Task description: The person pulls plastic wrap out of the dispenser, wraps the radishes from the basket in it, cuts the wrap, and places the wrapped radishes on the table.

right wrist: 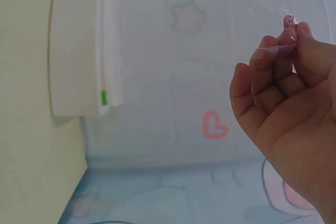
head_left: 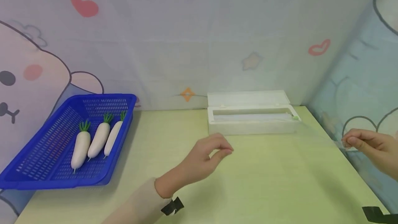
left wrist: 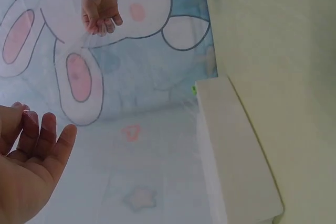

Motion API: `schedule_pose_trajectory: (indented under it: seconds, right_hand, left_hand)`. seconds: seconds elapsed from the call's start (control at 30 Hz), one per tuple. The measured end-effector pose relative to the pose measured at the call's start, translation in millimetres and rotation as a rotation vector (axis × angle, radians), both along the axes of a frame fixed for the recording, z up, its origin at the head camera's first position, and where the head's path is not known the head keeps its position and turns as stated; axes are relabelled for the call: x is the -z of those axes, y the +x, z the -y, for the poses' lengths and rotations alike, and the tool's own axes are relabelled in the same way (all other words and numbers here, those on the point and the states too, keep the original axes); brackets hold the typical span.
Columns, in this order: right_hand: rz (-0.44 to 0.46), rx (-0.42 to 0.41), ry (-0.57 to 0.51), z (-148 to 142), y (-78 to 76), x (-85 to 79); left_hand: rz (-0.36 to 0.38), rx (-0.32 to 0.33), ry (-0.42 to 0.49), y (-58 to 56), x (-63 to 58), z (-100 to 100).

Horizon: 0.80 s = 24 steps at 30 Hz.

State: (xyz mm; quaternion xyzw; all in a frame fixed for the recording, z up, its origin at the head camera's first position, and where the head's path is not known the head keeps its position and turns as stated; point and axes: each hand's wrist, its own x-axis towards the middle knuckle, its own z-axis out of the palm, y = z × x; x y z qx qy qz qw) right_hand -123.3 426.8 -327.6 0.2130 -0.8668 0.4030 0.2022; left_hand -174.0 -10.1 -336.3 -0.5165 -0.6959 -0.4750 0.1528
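Note:
A sheet of clear cling film (right wrist: 278, 49) shows at the fingertips of my right hand (head_left: 371, 148), which pinches it between thumb and forefinger, out past the table's right edge. My left hand (head_left: 209, 155) is raised over the middle of the table, thumb and forefinger pinched together on the other side of the sheet. Being see-through, the film barely shows between the hands. Behind them, a white cling film dispenser (head_left: 255, 129) stands at the back of the table. Its lid (head_left: 248, 98) is raised, a pale roll (head_left: 252, 117) lies inside, and a green slider (head_left: 295, 117) sits at its right end.
A blue plastic basket (head_left: 40, 184) stands on the left, holding three white radishes (head_left: 98, 141) with green tops. A pale printed cloth (head_left: 174, 27) hangs behind the light yellow-green table (head_left: 264, 189) and along its sides.

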Motion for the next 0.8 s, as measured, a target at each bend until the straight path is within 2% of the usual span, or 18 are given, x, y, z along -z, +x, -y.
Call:
schedule_pose_trajectory:
  seconds: [0.07, 0.13, 0.23, 0.3, 0.4, 0.53, 0.6, 0.73, 0.8]
  right_hand:
    - [0.055, -0.016, 0.024, -5.7, 6.1, 13.1]
    - [0.117, -0.041, 0.046, -10.6, 11.4, 26.4]
    - [0.179, -0.112, 0.036, -14.8, 16.4, 47.1]
    - [0.218, -0.146, 0.032, -15.4, 19.5, 58.9]
    - [0.286, -0.137, 0.041, -15.0, 24.5, 73.7]
    - [0.372, -0.123, 0.056, -15.1, 30.0, 88.4]
    - [0.394, -0.153, 0.037, -15.5, 30.3, 94.3]
    - [0.411, -0.227, -0.011, -15.3, 28.2, 104.8]
    - [0.415, -0.264, -0.033, -14.7, 26.9, 109.6]
  left_hand:
    - [-0.067, 0.003, -0.022, 6.9, 10.9, -0.6]
    - [-0.102, 0.002, -0.049, 12.6, 21.5, -1.3]
    - [-0.078, 0.015, -0.105, 20.1, 36.7, -1.3]
    - [-0.022, 0.028, -0.143, 24.6, 45.2, -0.8]
    - [0.039, 0.033, -0.197, 29.5, 57.2, 0.3]
    - [0.051, 0.016, -0.255, 32.7, 72.6, 1.5]
    - [0.056, 0.003, -0.287, 33.4, 79.2, 1.7]
    - [0.113, -0.015, -0.362, 33.9, 89.6, 1.4]
    - [0.112, -0.028, -0.397, 33.5, 93.4, 0.6]
